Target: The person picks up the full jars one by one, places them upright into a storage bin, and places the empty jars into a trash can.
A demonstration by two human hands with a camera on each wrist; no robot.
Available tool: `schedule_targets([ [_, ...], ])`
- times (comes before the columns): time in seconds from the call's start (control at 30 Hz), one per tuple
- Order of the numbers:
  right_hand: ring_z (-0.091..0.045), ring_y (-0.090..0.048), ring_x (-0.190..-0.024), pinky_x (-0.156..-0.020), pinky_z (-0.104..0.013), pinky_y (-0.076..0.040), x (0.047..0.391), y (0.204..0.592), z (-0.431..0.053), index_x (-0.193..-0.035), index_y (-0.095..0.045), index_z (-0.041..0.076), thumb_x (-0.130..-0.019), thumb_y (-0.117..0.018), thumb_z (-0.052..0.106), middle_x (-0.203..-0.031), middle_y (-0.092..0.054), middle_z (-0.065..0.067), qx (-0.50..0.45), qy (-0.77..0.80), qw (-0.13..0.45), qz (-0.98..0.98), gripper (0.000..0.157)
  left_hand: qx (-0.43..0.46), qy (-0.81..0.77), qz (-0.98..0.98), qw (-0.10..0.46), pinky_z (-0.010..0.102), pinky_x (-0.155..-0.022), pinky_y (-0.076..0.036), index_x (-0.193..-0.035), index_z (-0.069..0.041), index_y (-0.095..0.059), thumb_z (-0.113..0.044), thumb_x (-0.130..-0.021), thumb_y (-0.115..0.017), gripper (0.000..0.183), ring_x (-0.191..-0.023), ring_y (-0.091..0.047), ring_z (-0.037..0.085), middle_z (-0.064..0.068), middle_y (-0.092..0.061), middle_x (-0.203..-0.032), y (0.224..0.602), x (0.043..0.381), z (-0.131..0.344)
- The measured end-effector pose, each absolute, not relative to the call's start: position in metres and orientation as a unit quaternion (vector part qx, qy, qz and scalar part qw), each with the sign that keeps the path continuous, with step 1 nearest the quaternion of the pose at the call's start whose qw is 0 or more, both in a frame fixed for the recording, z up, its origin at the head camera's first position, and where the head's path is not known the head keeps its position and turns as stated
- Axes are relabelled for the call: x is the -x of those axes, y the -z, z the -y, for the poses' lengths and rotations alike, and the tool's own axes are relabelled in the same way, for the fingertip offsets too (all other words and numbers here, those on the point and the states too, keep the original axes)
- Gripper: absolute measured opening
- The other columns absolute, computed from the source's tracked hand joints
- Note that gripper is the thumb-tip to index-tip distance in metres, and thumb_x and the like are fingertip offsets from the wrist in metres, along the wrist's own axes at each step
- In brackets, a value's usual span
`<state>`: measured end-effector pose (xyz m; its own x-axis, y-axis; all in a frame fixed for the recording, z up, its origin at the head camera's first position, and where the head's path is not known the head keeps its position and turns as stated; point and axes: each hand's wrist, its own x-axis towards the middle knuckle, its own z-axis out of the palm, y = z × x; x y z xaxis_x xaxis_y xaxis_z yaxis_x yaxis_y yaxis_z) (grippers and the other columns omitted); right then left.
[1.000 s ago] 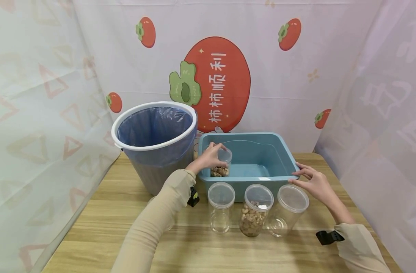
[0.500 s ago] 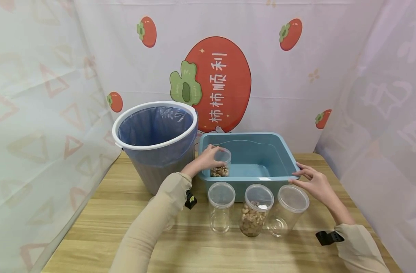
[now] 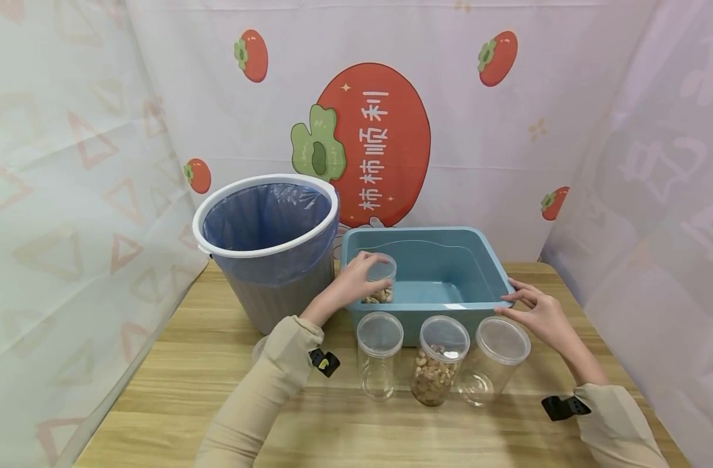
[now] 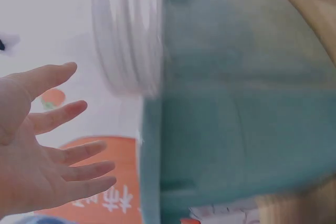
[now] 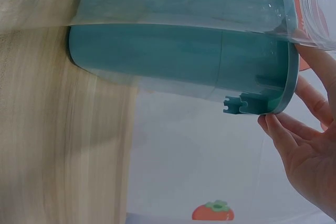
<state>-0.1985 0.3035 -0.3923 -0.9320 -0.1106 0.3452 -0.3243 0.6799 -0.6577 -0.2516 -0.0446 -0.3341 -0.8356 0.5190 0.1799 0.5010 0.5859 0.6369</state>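
Note:
Inside the left end of the light-blue tub [image 3: 444, 263] stands a clear lidded jar with nuts [image 3: 381, 297]. My left hand [image 3: 351, 286] is beside that jar and partly covers it in the head view. In the left wrist view the left hand [image 4: 42, 145] has its fingers spread and nothing between them. My right hand [image 3: 537, 317] holds the tub's near right rim corner. Seen from the right wrist, thumb and fingers of the right hand [image 5: 310, 145] lie about the rim.
In front of the tub stand an empty clear jar [image 3: 379, 364], a jar of cashews [image 3: 435, 370] and another empty jar [image 3: 496, 357]. A further jar lid [image 3: 259, 348] shows behind my left sleeve. A trash bin with a blue liner [image 3: 268, 260] stands left of the tub.
My left hand has let go of the jar in the tub, its fingers loosening. The left forearm has shifted a little left. My right hand has stayed on the rim.

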Motion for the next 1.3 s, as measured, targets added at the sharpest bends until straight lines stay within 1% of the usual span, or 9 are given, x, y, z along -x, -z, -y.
schedule_targets([
  [0.13, -0.042, -0.045, -0.108, -0.077, 0.000, -0.032, 0.198, 0.392, -0.304, -0.089, -0.064, 0.001, -0.073, -0.072, 0.021, -0.127, -0.044, -0.024, -0.123, -0.383, 0.141, 0.905, 0.026, -0.318, -0.369, -0.873, -0.001, 0.040, -0.089, -0.039, -0.119, -0.006, -0.052, -0.023, -0.084, -0.060, 0.039, -0.113, -0.041, 0.027, 0.014, -0.041, -0.124, 0.330, 0.236, 0.040],
  [0.23, -0.042, -0.045, -0.108, -0.076, 0.001, -0.031, 0.198, 0.392, -0.304, -0.089, -0.065, 0.001, -0.073, -0.072, 0.020, -0.127, -0.044, -0.024, -0.125, -0.385, 0.143, 0.903, 0.026, -0.336, -0.373, -0.865, -0.010, 0.038, -0.085, -0.042, -0.118, -0.007, -0.052, -0.023, -0.084, -0.060, 0.039, -0.110, -0.044, 0.026, 0.014, -0.042, -0.122, 0.327, 0.226, 0.035],
  [0.37, -0.041, -0.045, -0.108, -0.079, -0.004, -0.035, 0.198, 0.392, -0.304, -0.088, -0.065, 0.001, -0.073, -0.072, 0.020, -0.127, -0.044, -0.024, -0.125, -0.385, 0.144, 0.903, 0.025, -0.354, -0.362, -0.862, -0.023, 0.033, -0.078, -0.043, -0.118, -0.009, -0.053, -0.024, -0.085, -0.060, 0.038, -0.099, -0.048, 0.021, 0.012, -0.044, -0.120, 0.325, 0.212, 0.027],
  [0.47, -0.041, -0.045, -0.109, -0.079, -0.004, -0.035, 0.198, 0.391, -0.303, -0.088, -0.064, 0.000, -0.074, -0.072, 0.020, -0.127, -0.044, -0.023, -0.124, -0.386, 0.142, 0.903, 0.025, -0.371, -0.354, -0.857, -0.037, 0.032, -0.082, -0.041, -0.117, -0.009, -0.054, -0.025, -0.085, -0.059, 0.036, -0.101, -0.048, 0.019, 0.010, -0.045, -0.119, 0.327, 0.204, 0.020],
  [0.6, -0.042, -0.045, -0.109, -0.077, 0.000, -0.032, 0.198, 0.391, -0.303, -0.088, -0.064, 0.000, -0.074, -0.071, 0.020, -0.127, -0.044, -0.023, -0.122, -0.387, 0.139, 0.903, 0.026, -0.388, -0.351, -0.851, -0.043, 0.033, -0.090, -0.038, -0.116, -0.010, -0.055, -0.025, -0.085, -0.059, 0.034, -0.110, -0.045, 0.020, 0.008, -0.046, -0.119, 0.329, 0.194, 0.012],
  [0.73, -0.041, -0.044, -0.109, -0.078, 0.000, -0.032, 0.199, 0.391, -0.303, -0.089, -0.064, 0.000, -0.074, -0.071, 0.021, -0.128, -0.044, -0.023, -0.121, -0.386, 0.138, 0.904, 0.026, -0.393, -0.345, -0.852, -0.035, 0.031, -0.090, -0.038, -0.116, -0.011, -0.055, -0.026, -0.086, -0.058, 0.034, -0.112, -0.044, 0.018, 0.007, -0.046, -0.120, 0.333, 0.186, 0.004],
  [0.93, -0.042, -0.044, -0.110, -0.078, 0.001, -0.031, 0.198, 0.391, -0.303, -0.089, -0.064, 0.000, -0.074, -0.071, 0.020, -0.127, -0.044, -0.023, -0.121, -0.387, 0.138, 0.903, 0.026, -0.396, -0.325, -0.858, -0.036, 0.028, -0.088, -0.038, -0.116, -0.014, -0.054, -0.029, -0.087, -0.056, 0.033, -0.110, -0.044, 0.018, 0.006, -0.045, -0.120, 0.341, 0.177, -0.008],
  [1.17, -0.041, -0.044, -0.110, -0.078, 0.001, -0.031, 0.199, 0.391, -0.303, -0.089, -0.064, 0.001, -0.074, -0.071, 0.021, -0.128, -0.044, -0.023, -0.122, -0.386, 0.139, 0.904, 0.026, -0.384, -0.286, -0.876, -0.062, 0.025, -0.081, -0.041, -0.116, -0.016, -0.055, -0.032, -0.085, -0.058, 0.035, -0.106, -0.047, 0.017, 0.006, -0.046, -0.120, 0.355, 0.171, -0.021],
  [1.3, -0.040, -0.044, -0.110, -0.080, -0.004, -0.034, 0.199, 0.392, -0.303, -0.089, -0.064, 0.001, -0.074, -0.071, 0.021, -0.128, -0.044, -0.022, -0.120, -0.383, 0.138, 0.905, 0.025, -0.378, -0.273, -0.882, -0.073, 0.025, -0.079, -0.042, -0.114, -0.019, -0.056, -0.035, -0.084, -0.058, 0.034, -0.106, -0.047, 0.018, 0.007, -0.045, -0.121, 0.361, 0.167, -0.027],
])
